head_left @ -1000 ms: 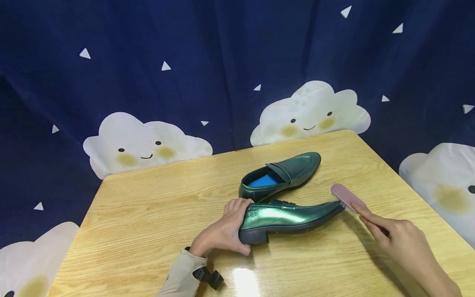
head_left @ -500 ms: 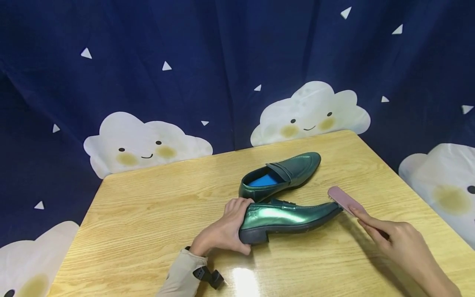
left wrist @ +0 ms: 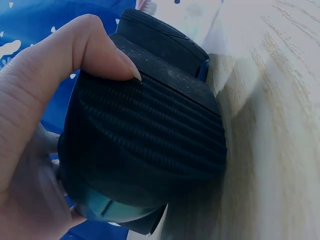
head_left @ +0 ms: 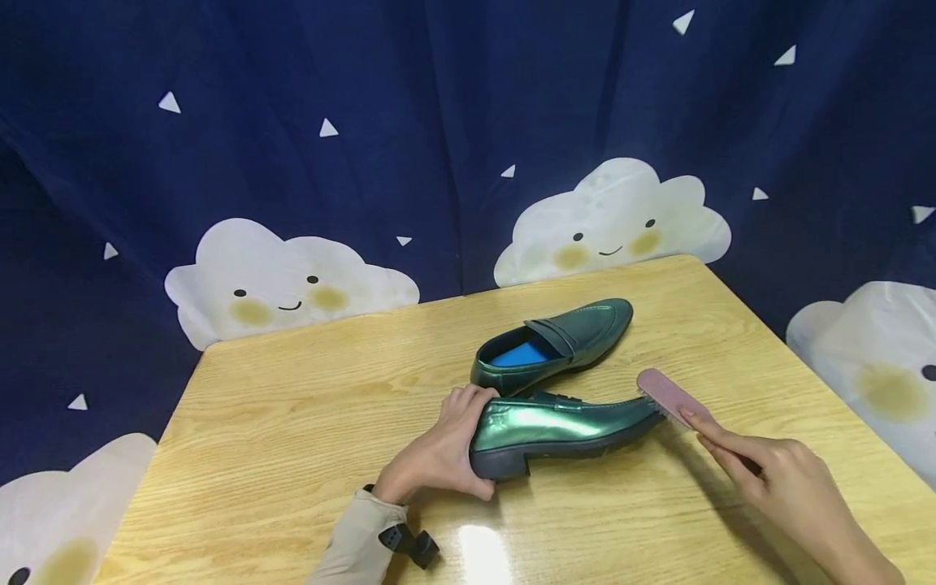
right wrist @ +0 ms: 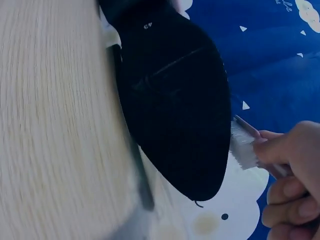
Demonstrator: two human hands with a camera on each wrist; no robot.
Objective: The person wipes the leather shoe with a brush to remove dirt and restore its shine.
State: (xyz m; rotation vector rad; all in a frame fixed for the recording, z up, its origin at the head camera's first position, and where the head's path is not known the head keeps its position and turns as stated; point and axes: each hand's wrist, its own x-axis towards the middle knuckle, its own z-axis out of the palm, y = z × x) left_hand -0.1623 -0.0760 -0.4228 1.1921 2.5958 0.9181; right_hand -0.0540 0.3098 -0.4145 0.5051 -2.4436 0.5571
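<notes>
A shiny green loafer (head_left: 556,426) lies tipped on its side, its toe pointing right and its black sole (right wrist: 175,105) facing the right wrist camera. My left hand (head_left: 449,447) grips it round the heel; the thumb presses the ridged heel block (left wrist: 150,120) in the left wrist view. My right hand (head_left: 782,479) pinches a pink brush (head_left: 669,394) by its handle. The brush's pale bristles (right wrist: 243,145) meet the shoe's upper near the toe. Behind lies the second green loafer (head_left: 585,333), upright, with a blue insole.
Both shoes are on a light wooden table (head_left: 307,422). A dark blue curtain (head_left: 380,122) printed with white clouds and triangles hangs behind and along the sides. A black strap (head_left: 409,543) is round the left wrist over a beige sleeve (head_left: 358,540).
My right hand has drawn the brush a little left and down along the shoe's toe. My left hand keeps its grip on the heel, and the rear loafer stays put.
</notes>
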